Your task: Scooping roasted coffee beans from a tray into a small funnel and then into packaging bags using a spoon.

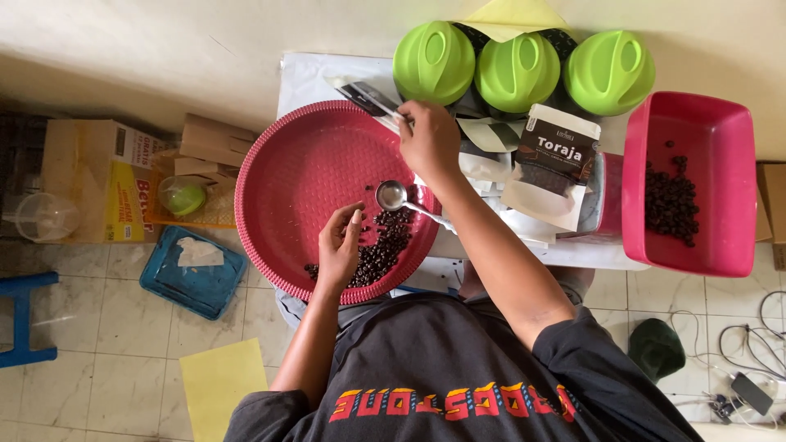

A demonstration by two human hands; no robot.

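Note:
A round red woven tray [295,176] rests on the edge of a white table and holds a heap of dark coffee beans [381,250] at its near right side. My left hand [340,245] lies on the beans with its fingers loosely together and nothing visibly gripped. A metal spoon [393,195] lies in the tray just right of that hand, bowl up. My right hand [430,139] reaches over the tray's far rim and grips a small clear-and-black pouch [368,98].
Three green-lidded jars [520,72] stand at the back of the table. A white and black pouch [557,160] stands beside a red rectangular tub [696,123] holding beans. On the floor at left are a blue tray [192,274], a cardboard box [102,176] and yellow paper [217,385].

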